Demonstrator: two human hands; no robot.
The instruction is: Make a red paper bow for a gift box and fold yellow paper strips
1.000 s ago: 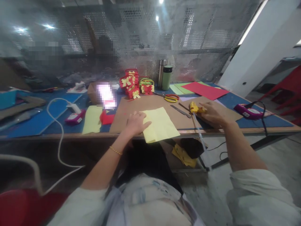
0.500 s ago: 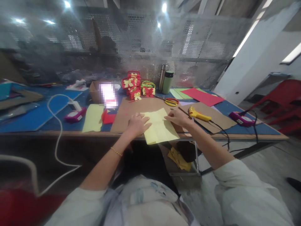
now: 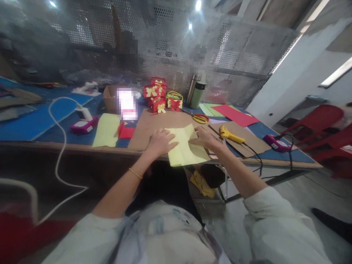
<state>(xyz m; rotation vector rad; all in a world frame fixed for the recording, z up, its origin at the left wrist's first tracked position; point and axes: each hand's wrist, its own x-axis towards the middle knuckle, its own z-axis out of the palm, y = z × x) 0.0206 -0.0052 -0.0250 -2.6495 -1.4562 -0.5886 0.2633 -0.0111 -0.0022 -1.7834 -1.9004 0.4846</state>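
Note:
A creased sheet of pale yellow paper (image 3: 183, 148) lies between my hands, its near edge sticking out past the table's front edge. My left hand (image 3: 161, 143) grips the sheet's left side, thumb on top and fingers curled at the edge. On the opposite side, my right hand (image 3: 205, 138) pinches the right edge, which is bent up a little. Under the sheet is a brown cardboard (image 3: 143, 126). Close to my right hand rests a yellow glue gun (image 3: 231, 135) with a black cord. Red-and-yellow handled scissors (image 3: 200, 117) lie beyond the paper.
Small red boxes with yellow bows (image 3: 155, 95) stand at the back beside a green bottle (image 3: 197, 95). Left are another yellow sheet (image 3: 107, 130), a red folded piece (image 3: 126, 131) and a purple power socket (image 3: 84, 125). A second purple socket (image 3: 276, 143) sits right.
The view has tilted and shifted slightly. My right fingers have moved in over the sheet's right side, which now bends up more. My left hand keeps its hold.

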